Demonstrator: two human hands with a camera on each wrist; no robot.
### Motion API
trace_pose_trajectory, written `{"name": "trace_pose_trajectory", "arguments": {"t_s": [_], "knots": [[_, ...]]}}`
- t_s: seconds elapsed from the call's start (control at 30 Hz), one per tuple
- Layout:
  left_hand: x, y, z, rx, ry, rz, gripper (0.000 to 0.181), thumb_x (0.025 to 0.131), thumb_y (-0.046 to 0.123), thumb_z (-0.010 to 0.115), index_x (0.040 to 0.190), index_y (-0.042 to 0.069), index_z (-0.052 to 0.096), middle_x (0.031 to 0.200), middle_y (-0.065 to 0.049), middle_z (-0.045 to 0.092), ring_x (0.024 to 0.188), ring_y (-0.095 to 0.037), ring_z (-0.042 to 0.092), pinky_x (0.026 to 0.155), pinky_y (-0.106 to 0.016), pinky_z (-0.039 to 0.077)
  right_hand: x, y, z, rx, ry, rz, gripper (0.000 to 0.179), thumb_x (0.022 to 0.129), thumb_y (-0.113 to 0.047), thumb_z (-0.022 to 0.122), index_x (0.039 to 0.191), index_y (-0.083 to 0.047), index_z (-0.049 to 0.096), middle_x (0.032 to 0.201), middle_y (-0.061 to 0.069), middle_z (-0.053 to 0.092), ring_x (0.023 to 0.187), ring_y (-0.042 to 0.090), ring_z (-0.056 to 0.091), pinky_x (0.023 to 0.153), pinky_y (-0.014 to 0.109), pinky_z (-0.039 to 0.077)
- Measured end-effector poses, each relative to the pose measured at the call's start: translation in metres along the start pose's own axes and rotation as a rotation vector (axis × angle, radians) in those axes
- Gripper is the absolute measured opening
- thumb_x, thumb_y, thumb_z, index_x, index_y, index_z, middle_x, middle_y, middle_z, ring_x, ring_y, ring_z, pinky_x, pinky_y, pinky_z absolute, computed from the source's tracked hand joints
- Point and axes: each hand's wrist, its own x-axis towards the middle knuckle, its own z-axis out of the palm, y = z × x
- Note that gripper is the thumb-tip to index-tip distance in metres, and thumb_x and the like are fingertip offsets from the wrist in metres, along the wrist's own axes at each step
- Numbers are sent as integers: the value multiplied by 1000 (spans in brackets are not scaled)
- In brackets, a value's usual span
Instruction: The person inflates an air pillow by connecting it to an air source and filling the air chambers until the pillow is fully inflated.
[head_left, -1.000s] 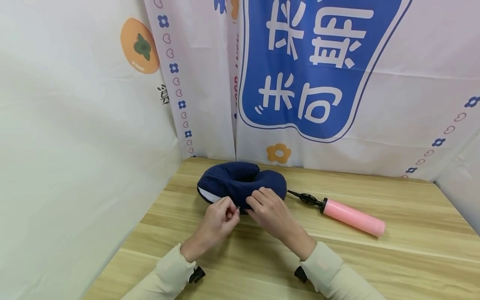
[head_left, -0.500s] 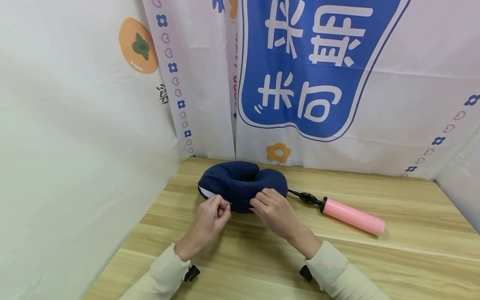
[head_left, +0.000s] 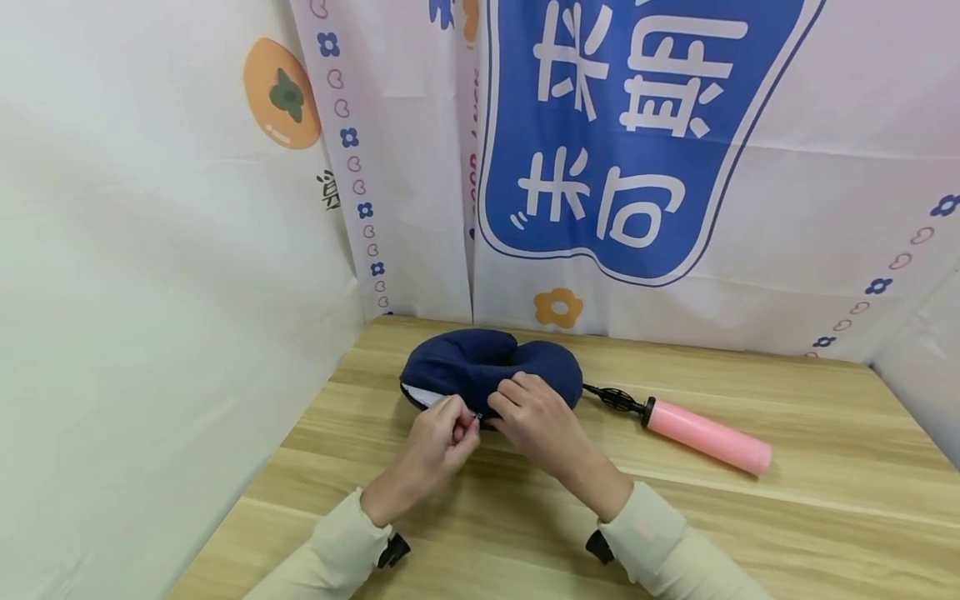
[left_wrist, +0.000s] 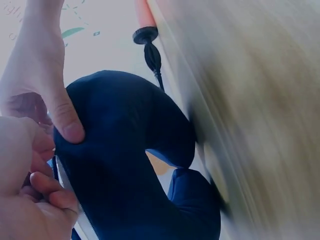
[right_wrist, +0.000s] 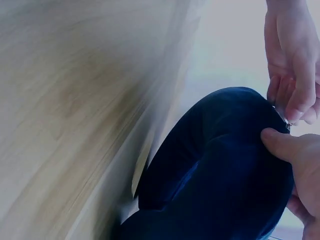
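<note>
A navy U-shaped neck pillow (head_left: pixel 457 362) lies on the table, its opening facing away from me. White lining (head_left: pixel 422 395) shows through the parted zip along its near left edge. My left hand (head_left: pixel 431 437) pinches the small metal zipper pull (head_left: pixel 477 416) at the pillow's near edge. Just to the right, my right hand (head_left: pixel 542 425) grips the same edge, its thumb (left_wrist: pixel 70 125) pressed on the fabric in the left wrist view. From the right wrist view, the left fingertips (right_wrist: pixel 295 114) meet the zip close beside the right thumb (right_wrist: pixel 275 142).
A hand pump with a pink barrel (head_left: pixel 708 435) and black nozzle end (head_left: pixel 617 398) lies right of the pillow, its tip near the pillow's side. Behind the wooden table (head_left: pixel 825 517) hangs a printed cloth (head_left: pixel 420 208). A white wall (head_left: pixel 187 333) borders the left.
My left hand went left along the zip with the pull, then came back right beside the right hand. The right hand shifted right and back. The pillow has slid slightly right.
</note>
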Motion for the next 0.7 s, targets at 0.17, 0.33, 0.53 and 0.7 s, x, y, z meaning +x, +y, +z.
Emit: {"name": "trace_pose_trajectory", "arguments": {"t_s": [0.17, 0.33, 0.53, 0.7], "knots": [[-2, -1, 4, 22, 32, 26, 29, 86, -9, 70, 79, 12, 51, 73, 3, 49, 69, -3, 44, 61, -12, 38, -4, 2, 2, 15, 3, -13, 24, 80, -19, 93, 91, -12, 73, 91, -1, 68, 87, 17, 62, 82, 30, 55], [-1, -5, 4, 40, 69, 34, 27, 85, -9, 70, 79, 11, 52, 71, 2, 49, 67, -3, 43, 60, -12, 36, -4, 2, 2, -9, 38, -36, 22, 82, -17, 92, 88, -10, 73, 88, 0, 68, 85, 17, 62, 82, 30, 56], [-1, -10, 0, 63, 82, 31, 26, 85, -8, 71, 79, 10, 54, 71, 2, 50, 67, -3, 45, 60, -13, 37, -3, 1, 3, -22, 30, -42, 15, 87, -14, 88, 89, -10, 74, 89, 0, 70, 85, 16, 62, 84, 30, 55], [1, -2, -4, 86, -8, 25, 26, 91, -4, 72, 82, 12, 53, 75, 4, 51, 71, -4, 45, 63, -17, 40, -2, 1, 4, -25, 55, -44, 16, 86, -10, 88, 84, -10, 72, 86, 0, 68, 82, 17, 61, 83, 30, 56]]}}
